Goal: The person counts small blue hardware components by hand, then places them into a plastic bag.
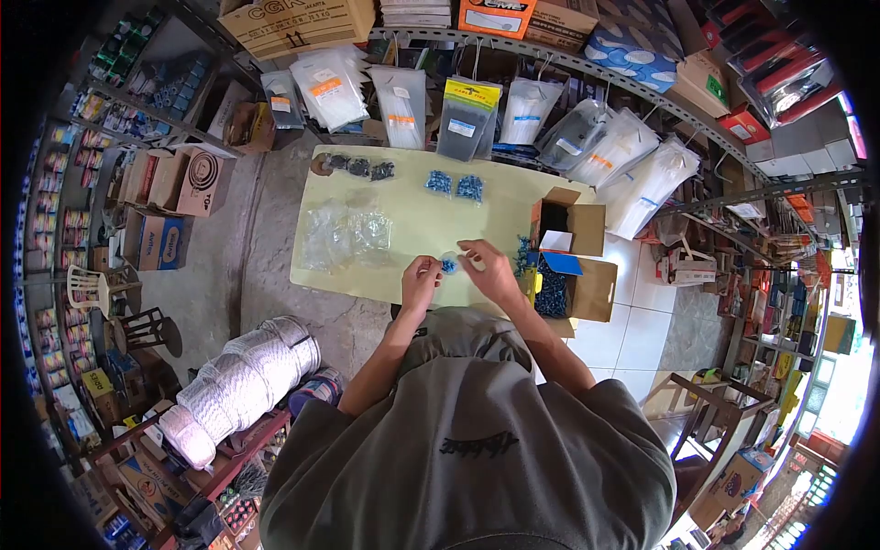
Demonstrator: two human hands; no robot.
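Observation:
My left hand is closed on the edge of a small clear plastic bag with blue pieces in its bottom, above the table's near edge. Just to the right, my right hand has its fingers curved and apart beside the bag's edge; I see nothing held in it. Two filled bags of blue pieces lie at the back of the table. Flat clear bags are spread on the left. Loose blue pieces lie to the right of my right hand, by an open carton of blue pieces.
The pale yellow table carries a row of dark packets at its back left. Another open carton stands at its right. Bags of cable ties hang from the shelf behind. A large white rope roll lies on the left.

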